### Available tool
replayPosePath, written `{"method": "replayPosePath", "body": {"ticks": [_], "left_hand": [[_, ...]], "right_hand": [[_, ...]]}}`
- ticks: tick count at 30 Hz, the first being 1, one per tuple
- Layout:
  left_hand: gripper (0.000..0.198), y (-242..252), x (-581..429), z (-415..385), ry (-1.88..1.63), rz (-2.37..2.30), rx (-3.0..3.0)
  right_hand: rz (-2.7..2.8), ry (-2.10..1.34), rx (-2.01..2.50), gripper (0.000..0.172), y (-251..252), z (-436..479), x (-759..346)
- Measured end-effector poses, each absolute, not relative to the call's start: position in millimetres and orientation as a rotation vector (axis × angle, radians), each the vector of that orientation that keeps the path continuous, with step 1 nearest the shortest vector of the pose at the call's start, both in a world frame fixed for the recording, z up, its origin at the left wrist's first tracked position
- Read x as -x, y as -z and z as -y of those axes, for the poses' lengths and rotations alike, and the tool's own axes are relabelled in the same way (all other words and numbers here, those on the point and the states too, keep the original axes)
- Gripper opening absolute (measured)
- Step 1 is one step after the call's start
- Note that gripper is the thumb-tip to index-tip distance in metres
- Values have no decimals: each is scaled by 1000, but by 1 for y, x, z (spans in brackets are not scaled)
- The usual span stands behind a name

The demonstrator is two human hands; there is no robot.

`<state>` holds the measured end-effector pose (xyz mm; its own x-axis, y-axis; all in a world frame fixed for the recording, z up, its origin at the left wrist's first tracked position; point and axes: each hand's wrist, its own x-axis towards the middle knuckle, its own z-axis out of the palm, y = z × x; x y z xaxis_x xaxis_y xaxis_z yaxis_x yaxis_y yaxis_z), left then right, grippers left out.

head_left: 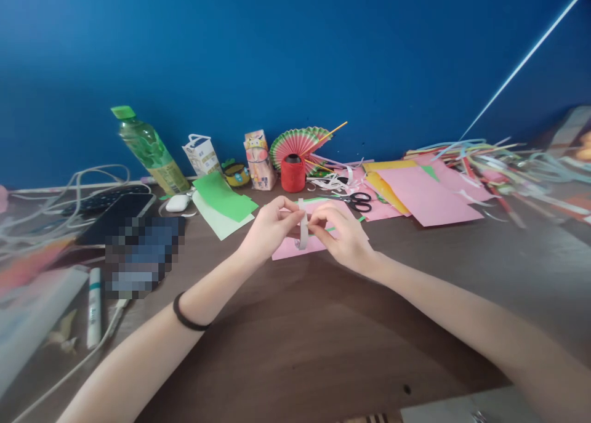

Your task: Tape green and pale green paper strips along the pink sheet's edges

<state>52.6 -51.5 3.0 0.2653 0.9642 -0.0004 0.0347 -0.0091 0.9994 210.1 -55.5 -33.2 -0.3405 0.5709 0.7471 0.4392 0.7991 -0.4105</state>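
Note:
My left hand (273, 227) is closed on a narrow, whitish roll of tape (303, 227), held upright on its edge above the table. From the other side, the fingertips of my right hand (345, 237) pinch at the roll's side; a loose tape end is too small to make out. Below both hands lies a sheet of pink paper (287, 250), with green strips (330, 229) partly hidden by my fingers. Just behind my right hand rest black-handled scissors (360, 201).
Along the blue wall stand a green-capped bottle (150, 146), small cartons (259, 158), a red container (293, 175) and a folded paper fan (295, 146). Green paper (224, 195) is left, pink sheets (425, 195) and paper strips right. A phone (148, 257), cables and a marker (94, 309) lie left.

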Motion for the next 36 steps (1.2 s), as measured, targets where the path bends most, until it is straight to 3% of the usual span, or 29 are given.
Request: {"method": "replayPosePath", "body": {"ticks": [5,11,20,26,31,36], "left_hand": [[15,-2,-50,49,-976,-959,-1351],[18,-2,-51,51,-980,-909,-1374],[13,0,-54,53,-988,-938,-1488],[57,0,-53,53,-993,-914,-1462],[61,0,-56,55,-1034,-971,-1321],[51,2,-58,57,-1046,-1028,-1225]], "right_hand": [[1889,-208,769,6,34,54,-211],[1749,-525,786,7,36,54,-211],[1871,-316,845,5,33,53,-211],[1934,-210,818,8,33,53,-210],[1973,-128,750,8,35,52,-211],[2013,-106,666,9,40,50,-212]]}}
